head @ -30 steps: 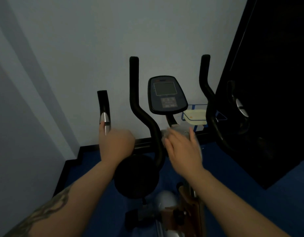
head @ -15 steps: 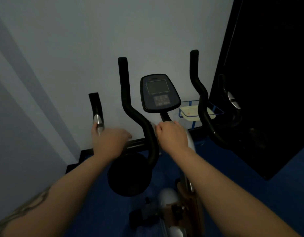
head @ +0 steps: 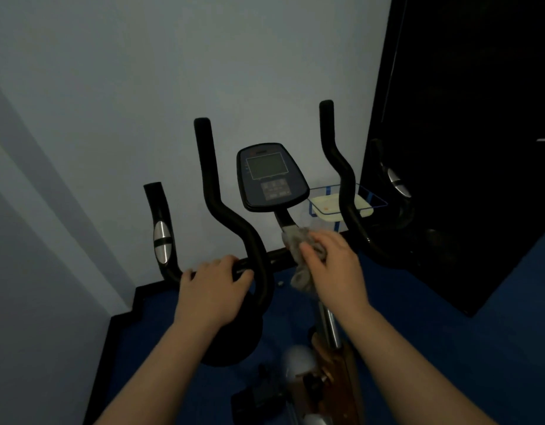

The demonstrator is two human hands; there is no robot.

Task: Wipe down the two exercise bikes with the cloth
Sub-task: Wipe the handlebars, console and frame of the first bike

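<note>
An exercise bike stands in front of me with black curved handlebars (head: 222,210) and a dark console (head: 272,177) on a short stem. My left hand (head: 214,289) grips the horizontal handlebar bar left of the centre. My right hand (head: 331,263) holds a crumpled grey cloth (head: 299,250) against the stem just below the console; part of the cloth hangs down under the hand. The bike's silver post (head: 328,323) and brown frame (head: 332,381) show below my right wrist.
A pale wall (head: 173,87) is close behind the bike. A large black panel (head: 464,118) fills the right side. A clear rack with a cream tray (head: 329,205) sits on the blue floor (head: 449,332) behind the right handlebar.
My left hand slid right along the bar, away from the left grip. My right hand shifted right and the cloth now shows under the console stem. The view dropped slightly.
</note>
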